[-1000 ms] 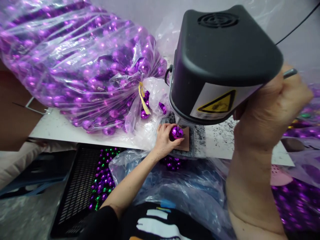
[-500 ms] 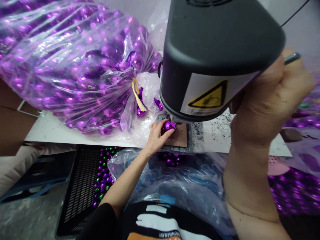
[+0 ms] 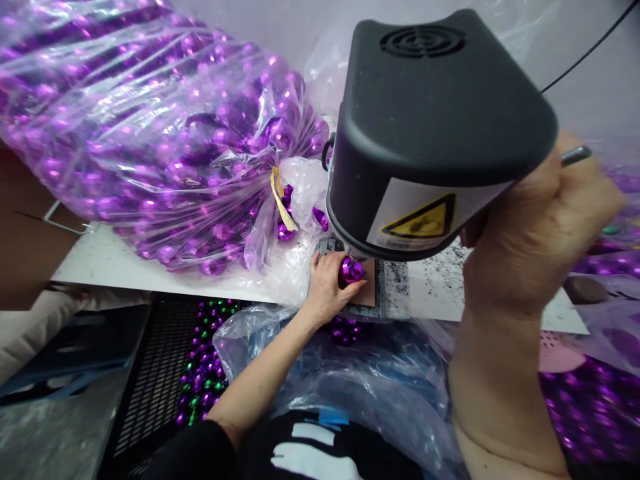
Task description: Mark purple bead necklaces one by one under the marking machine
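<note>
My left hand (image 3: 327, 287) pinches a shiny purple bead (image 3: 351, 269) and holds it on a small brown pad (image 3: 369, 293) under the nose of a black press machine (image 3: 430, 127). A yellow warning sticker (image 3: 425, 220) shows on the machine's front. High at the right, my right hand (image 3: 540, 220) is clenched round a metal lever (image 3: 575, 157) that sticks out of the fist. The machine's head hides the spot where its tip meets the bead.
A big clear bag of purple beads (image 3: 160, 133), tied with a yellow strip (image 3: 281, 200), lies on the white table (image 3: 110, 267). Below the table edge sit a black mesh crate (image 3: 160, 373) with purple and green beads and a crumpled plastic bag (image 3: 360, 380). More purple beads lie at right.
The view rose and dropped back. My left hand has kept the bead under the machine and my right fist has stayed on the lever.
</note>
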Demonstrator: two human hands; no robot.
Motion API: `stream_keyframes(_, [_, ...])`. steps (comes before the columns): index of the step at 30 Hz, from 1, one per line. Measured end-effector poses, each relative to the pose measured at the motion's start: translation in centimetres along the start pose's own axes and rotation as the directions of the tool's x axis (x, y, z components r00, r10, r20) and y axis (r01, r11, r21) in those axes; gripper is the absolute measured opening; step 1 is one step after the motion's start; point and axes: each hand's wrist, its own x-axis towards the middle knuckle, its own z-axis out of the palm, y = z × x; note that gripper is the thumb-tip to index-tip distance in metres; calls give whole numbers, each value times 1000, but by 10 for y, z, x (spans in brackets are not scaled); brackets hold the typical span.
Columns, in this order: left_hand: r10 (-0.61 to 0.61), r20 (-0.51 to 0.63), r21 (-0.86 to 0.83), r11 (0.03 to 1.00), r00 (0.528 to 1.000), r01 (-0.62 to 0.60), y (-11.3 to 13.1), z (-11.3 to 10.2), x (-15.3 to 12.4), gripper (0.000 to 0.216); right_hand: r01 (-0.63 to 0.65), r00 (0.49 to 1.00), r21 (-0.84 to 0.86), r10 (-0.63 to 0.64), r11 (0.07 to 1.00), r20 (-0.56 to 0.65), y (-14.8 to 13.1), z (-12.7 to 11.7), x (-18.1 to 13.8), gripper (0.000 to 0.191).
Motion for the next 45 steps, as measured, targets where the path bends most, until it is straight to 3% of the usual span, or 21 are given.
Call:
stream_keyframes(6, [-20,65,-16,1000,998,22,-2,-6,-4,55,-22,1000,-42,21,999,-12,-7,-6,-10,55])
stream_keyframes(11, [-30,76,-13,999,997,31,-1,-5,-5,53,-15,1000,-78,14,997,-15,-14,-19,-46,35])
stream_keyframes(16, [-38,95,-11,999,995,39,1,-7,-5,50,5,999,-75,-2,997,33,3,-30,-81,15])
stream_keyframes(20, [-33,101,-32,999,994,36,1,-6,-6,48,85,995,-8,-85,996,51,17,-28,-88,10])
stream_keyframes(25, [-20,102,-62,998,995,26,-1,-4,-8,49,196,980,98,-197,976,4,21,-18,-84,13])
stream_keyframes(33, [-15,121,-130,991,993,31,-4,-2,-8,45,316,944,63,-307,947,-122,37,-9,-89,13])
stream_keyframes(40, [-34,133,-131,990,991,51,-4,-2,-8,46,322,926,-9,-317,947,-203,45,-1,-95,20])
stream_keyframes(45, [-29,113,-138,989,993,45,-3,-3,-7,47,293,941,-44,-296,955,-163,52,-2,-101,20])
